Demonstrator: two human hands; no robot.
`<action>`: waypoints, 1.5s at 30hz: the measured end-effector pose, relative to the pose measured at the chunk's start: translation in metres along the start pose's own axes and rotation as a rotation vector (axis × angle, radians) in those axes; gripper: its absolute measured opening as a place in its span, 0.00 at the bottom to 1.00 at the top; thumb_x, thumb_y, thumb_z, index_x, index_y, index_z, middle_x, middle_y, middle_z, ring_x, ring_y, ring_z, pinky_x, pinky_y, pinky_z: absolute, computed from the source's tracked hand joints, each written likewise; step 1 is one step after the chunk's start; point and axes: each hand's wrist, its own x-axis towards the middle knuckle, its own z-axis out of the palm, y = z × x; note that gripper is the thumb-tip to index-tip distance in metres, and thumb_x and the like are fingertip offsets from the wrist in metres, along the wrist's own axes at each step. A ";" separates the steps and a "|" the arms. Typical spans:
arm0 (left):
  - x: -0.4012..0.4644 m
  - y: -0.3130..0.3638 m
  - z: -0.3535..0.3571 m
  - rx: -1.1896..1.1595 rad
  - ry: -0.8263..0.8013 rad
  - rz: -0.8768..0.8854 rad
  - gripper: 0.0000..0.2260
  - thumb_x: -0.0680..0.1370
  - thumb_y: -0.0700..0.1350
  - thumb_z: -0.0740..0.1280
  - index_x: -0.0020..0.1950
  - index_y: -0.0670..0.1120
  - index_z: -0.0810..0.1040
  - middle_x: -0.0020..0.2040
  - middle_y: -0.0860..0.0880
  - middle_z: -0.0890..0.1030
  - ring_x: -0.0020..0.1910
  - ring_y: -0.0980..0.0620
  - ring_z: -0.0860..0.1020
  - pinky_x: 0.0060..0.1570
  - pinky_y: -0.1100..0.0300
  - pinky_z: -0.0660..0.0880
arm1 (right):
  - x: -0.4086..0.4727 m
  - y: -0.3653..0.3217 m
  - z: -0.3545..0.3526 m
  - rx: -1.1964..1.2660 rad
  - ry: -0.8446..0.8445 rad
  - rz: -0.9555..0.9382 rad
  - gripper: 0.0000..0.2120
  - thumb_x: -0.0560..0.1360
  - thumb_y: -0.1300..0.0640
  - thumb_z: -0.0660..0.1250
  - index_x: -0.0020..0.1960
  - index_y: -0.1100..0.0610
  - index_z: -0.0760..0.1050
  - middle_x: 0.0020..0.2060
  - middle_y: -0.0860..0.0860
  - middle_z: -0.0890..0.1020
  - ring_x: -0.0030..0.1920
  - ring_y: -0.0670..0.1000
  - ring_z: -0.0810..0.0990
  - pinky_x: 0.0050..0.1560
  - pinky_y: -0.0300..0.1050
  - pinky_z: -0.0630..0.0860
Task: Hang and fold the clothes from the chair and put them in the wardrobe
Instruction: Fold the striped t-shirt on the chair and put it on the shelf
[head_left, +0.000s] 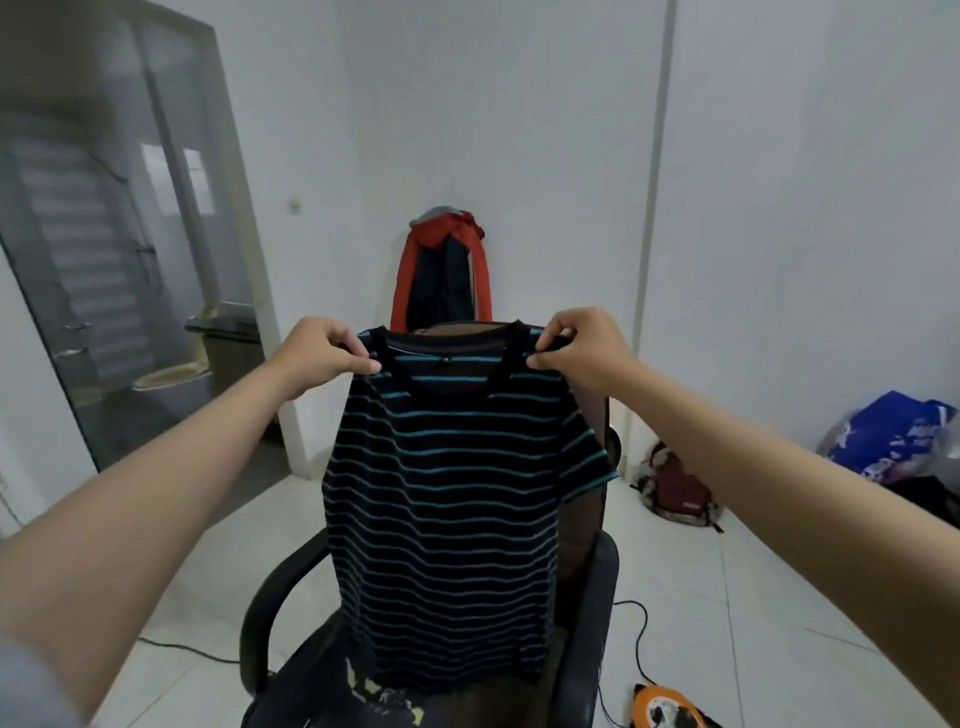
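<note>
Both hands are raised in front of me, and I am holding a black T-shirt with teal stripes (447, 488) up by its shoulders. My left hand (322, 356) is pinching the shoulder seam just beside the collar on the left, thumb and fingers closed on the cloth. My right hand (582, 345) is pinching the matching seam on the right in the same way. The collar is sagging slightly between the two grips.

The shirt is hanging full length and mostly flat. Its right sleeve edge is flaring outward; the left side is falling straighter. Its hem is hanging just above or touching the seat of a black office chair (587, 613); I cannot tell which. The chair back is standing directly behind the shirt, and the two armrests are curving forward on either side of it. Another dark garment with a yellow print (384, 699) is lying on the seat, under the hem.

Behind the chair, a red and dark jacket (447, 270) is hanging against the white wall. Open tiled floor is lying to the left of the chair, bounded by a glass door (104, 260). To the right, a backpack (675, 491) is resting at the wall, a pile of bags (893, 441) is sitting farther right, and a black cable (641, 639) is running across the tiles to an orange object (670, 709) near the lower edge.
</note>
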 end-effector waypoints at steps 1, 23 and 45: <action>0.006 0.001 -0.002 -0.020 0.001 0.015 0.09 0.65 0.38 0.78 0.36 0.40 0.79 0.32 0.47 0.76 0.34 0.52 0.73 0.37 0.62 0.71 | 0.003 -0.003 -0.002 0.030 0.038 0.004 0.09 0.64 0.59 0.79 0.36 0.58 0.79 0.31 0.44 0.77 0.36 0.40 0.74 0.38 0.33 0.69; 0.077 0.000 -0.049 -0.004 -0.297 0.214 0.05 0.72 0.35 0.71 0.42 0.45 0.82 0.45 0.41 0.81 0.39 0.47 0.80 0.39 0.57 0.80 | 0.030 -0.053 -0.003 -0.348 0.046 0.051 0.07 0.67 0.65 0.75 0.38 0.55 0.81 0.40 0.51 0.82 0.40 0.48 0.78 0.43 0.42 0.78; 0.073 0.011 -0.041 0.134 -0.225 0.317 0.06 0.69 0.36 0.74 0.41 0.47 0.85 0.40 0.52 0.81 0.42 0.53 0.78 0.46 0.59 0.74 | -0.005 -0.071 -0.010 -0.403 0.089 0.116 0.13 0.74 0.71 0.63 0.42 0.57 0.82 0.33 0.49 0.80 0.33 0.44 0.82 0.39 0.47 0.82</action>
